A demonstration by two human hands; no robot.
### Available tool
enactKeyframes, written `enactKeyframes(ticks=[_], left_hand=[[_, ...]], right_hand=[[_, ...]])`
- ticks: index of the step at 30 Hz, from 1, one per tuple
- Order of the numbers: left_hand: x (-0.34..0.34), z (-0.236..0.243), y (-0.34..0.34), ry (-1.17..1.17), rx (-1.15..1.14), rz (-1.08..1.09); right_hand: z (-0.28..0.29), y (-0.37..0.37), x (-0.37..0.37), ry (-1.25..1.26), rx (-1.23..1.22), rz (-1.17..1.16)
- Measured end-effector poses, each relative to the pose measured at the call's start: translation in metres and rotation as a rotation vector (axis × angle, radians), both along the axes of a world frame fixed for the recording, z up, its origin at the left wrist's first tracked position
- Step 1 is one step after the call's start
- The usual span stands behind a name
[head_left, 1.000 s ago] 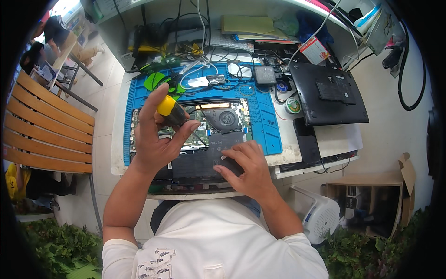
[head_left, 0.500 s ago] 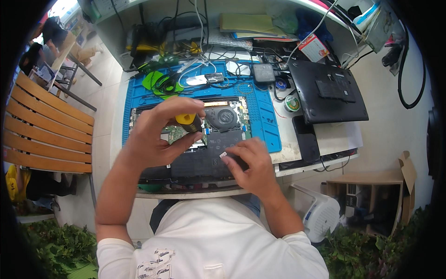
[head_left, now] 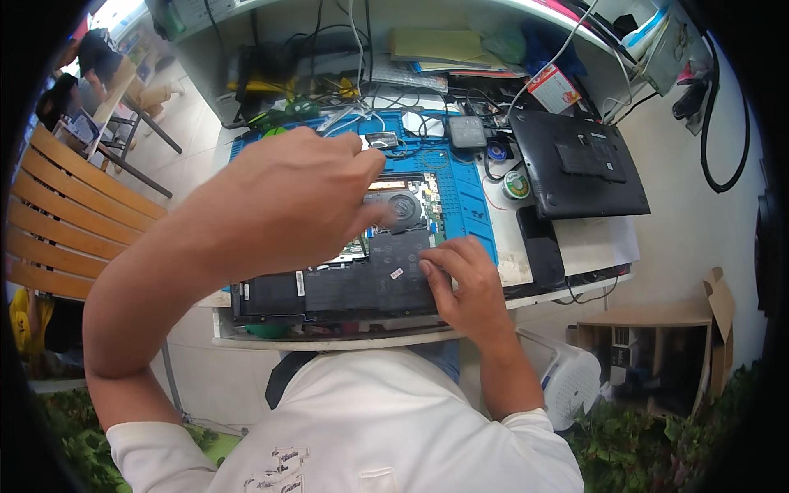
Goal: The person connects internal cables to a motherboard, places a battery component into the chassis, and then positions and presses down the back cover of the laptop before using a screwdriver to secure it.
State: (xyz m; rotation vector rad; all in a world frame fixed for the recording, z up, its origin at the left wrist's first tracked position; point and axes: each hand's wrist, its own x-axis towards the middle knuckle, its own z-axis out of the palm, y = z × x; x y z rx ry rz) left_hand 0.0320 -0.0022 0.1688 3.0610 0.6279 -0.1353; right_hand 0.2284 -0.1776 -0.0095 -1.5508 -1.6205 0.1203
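An opened laptop (head_left: 271, 297) lies on a blue repair mat (head_left: 472, 209). Its black battery (head_left: 349, 287) faces me with a small white label (head_left: 396, 274) on it, and a round fan (head_left: 403, 211) sits further back. My left hand (head_left: 308, 193) hangs over the left half of the board, fingers curled round a screwdriver. Its yellow handle is hidden by the hand now; a thin dark shaft shows below the fingers. At the battery's right side rests my right hand (head_left: 468, 283), thumb and forefinger pinched together. Whatever is between those fingertips is too small to tell.
A second black laptop (head_left: 583, 160) lies upside down at the right, near a dark phone (head_left: 538, 242) and a solder spool (head_left: 516, 185). Cables and a grey adapter (head_left: 468, 131) crowd the back. A slatted wooden chair (head_left: 70, 214) stands at the left.
My left hand has turned over and its forearm swung outward, hiding the screwdriver handle. My right hand has slid rightward, away from the white label.
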Motion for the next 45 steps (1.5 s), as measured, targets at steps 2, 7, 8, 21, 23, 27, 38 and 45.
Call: enactKeyframes(ticks=[2, 7, 8, 21, 23, 27, 38, 45], left_hand=[[0.0, -0.002, 0.011, -0.117, -0.074, -0.24], [-0.001, -0.007, 0.014, -0.1, -0.145, -0.238], [-0.002, -0.004, 0.016, -0.143, -0.189, -0.27], [-0.002, 0.001, 0.006, -0.067, -0.179, -0.086], [-0.005, -0.002, 0.013, -0.132, -0.236, -0.223], [0.001, 0.005, 0.003, 0.025, -0.132, 0.042], [-0.006, -0.008, 0.021, -0.198, -0.197, -0.302], [0.001, -0.002, 0.013, -0.037, -0.15, -0.13]], right_hand=[[-0.001, 0.001, -0.001, -0.003, -0.011, 0.004], [-0.006, -0.006, 0.008, -0.015, -0.043, -0.04], [-0.007, -0.009, 0.011, -0.014, -0.059, -0.07], [-0.019, -0.067, -0.004, 0.509, -0.575, -0.259], [-0.027, -0.067, -0.008, 0.747, -0.534, -0.251], [-0.03, -0.063, -0.015, 1.083, -0.46, -0.208], [-0.044, -0.062, -0.014, 1.178, -0.381, -0.156], [-0.044, -0.062, -0.014, 1.159, -0.381, -0.152]])
